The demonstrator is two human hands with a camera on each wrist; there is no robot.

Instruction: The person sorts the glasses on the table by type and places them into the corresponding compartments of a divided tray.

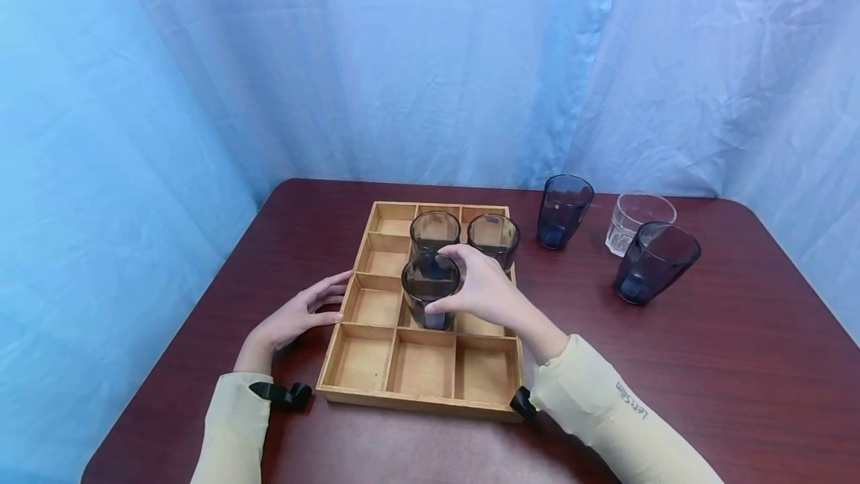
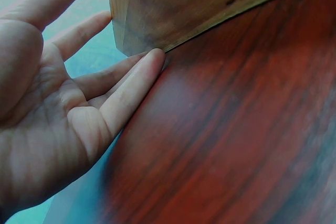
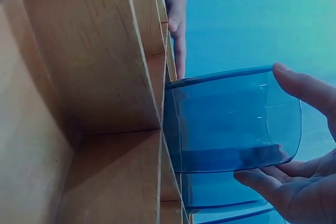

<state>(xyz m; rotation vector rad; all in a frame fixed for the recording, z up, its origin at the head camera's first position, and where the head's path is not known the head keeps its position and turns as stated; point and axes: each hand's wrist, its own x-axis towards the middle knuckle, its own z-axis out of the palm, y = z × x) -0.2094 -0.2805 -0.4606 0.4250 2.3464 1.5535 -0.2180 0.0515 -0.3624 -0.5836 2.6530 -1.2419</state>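
The right hand (image 1: 480, 288) pinches a dark glass (image 1: 428, 278); below that hand, the wooden box (image 1: 416, 399) hides the glass's base in the right wrist view. The left hand (image 1: 295, 320), loosely extended, touches the box's side. Beyond the right hand, two further glasses (image 1: 493, 231) are partly covered.

Your head view's bright, pale glare on the near tabletop (image 1: 390, 443). Your wrist views: dimmer, blue-green cast, soft detail; shadows inside the tray (image 3: 94, 51).
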